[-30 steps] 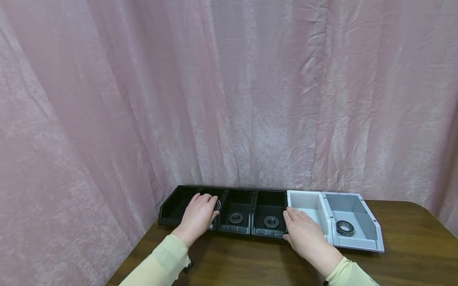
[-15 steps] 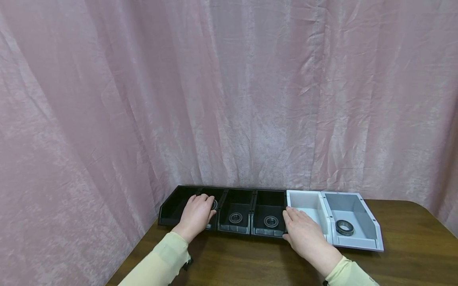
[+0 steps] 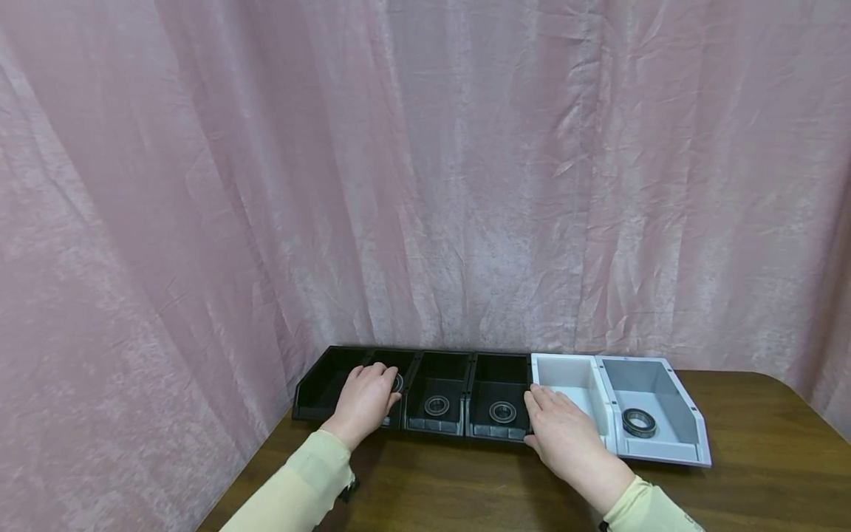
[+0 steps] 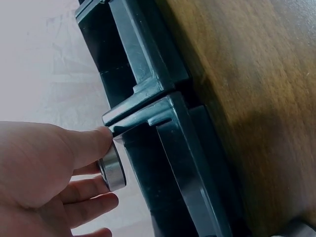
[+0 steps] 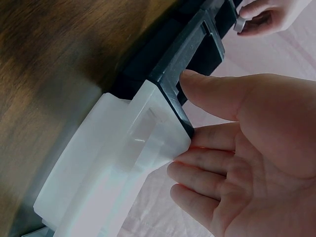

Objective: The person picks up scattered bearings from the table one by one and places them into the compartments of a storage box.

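Observation:
My left hand (image 3: 362,399) is above the left black bins, pinching a bearing (image 4: 114,170) between thumb and fingers. In the left wrist view this metal ring is held on edge, close to the front rim of a black bin (image 4: 173,148). The fingers hide part of it in the head view. My right hand (image 3: 565,432) lies over the border between a black bin (image 3: 501,373) and the white bin (image 3: 575,369). Its fingers are straight and hold nothing, with the thumb right at the black rim in the right wrist view.
Single bearings lie in two black bins, one bearing (image 3: 436,406) left of the other bearing (image 3: 502,412). At the right end, a grey bin (image 3: 654,384) contains a thicker, dark bearing (image 3: 640,423). The bins stand in a row on a wooden table (image 3: 751,443), before a pink curtain (image 3: 425,185).
Between the first and second frames my left hand shifts slightly left with the bearing, then stays nearly still. My right hand keeps its place at the bin border.

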### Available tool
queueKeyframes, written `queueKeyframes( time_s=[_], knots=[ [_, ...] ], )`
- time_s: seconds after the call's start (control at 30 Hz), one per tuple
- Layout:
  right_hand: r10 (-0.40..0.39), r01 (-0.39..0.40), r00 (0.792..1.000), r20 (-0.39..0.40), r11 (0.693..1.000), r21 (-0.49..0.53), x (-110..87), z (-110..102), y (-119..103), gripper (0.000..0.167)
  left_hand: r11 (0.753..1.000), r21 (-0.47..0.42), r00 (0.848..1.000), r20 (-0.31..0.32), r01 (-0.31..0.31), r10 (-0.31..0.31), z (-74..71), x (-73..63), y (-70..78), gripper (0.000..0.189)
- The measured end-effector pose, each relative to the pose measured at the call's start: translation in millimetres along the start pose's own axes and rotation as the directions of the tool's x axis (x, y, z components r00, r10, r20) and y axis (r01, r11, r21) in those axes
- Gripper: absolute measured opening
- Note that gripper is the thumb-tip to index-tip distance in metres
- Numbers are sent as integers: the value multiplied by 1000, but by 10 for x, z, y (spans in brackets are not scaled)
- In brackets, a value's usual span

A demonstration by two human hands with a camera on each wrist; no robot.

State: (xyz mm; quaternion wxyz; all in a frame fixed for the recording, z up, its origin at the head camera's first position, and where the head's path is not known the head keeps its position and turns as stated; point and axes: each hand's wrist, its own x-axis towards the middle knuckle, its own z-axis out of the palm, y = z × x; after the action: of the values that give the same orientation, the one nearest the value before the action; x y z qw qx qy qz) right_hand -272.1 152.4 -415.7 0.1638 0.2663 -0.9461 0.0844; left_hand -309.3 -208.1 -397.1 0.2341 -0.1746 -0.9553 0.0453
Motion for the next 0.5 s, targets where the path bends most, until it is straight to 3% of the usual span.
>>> queueKeyframes(
  time_s=[0.5],
  knots=[
    [-2, 2, 1000, -5, 1000, -2, 4, -6, -6, 66, 997, -43, 998, 35, 59, -57, 48, 51, -57, 45]
  ],
)
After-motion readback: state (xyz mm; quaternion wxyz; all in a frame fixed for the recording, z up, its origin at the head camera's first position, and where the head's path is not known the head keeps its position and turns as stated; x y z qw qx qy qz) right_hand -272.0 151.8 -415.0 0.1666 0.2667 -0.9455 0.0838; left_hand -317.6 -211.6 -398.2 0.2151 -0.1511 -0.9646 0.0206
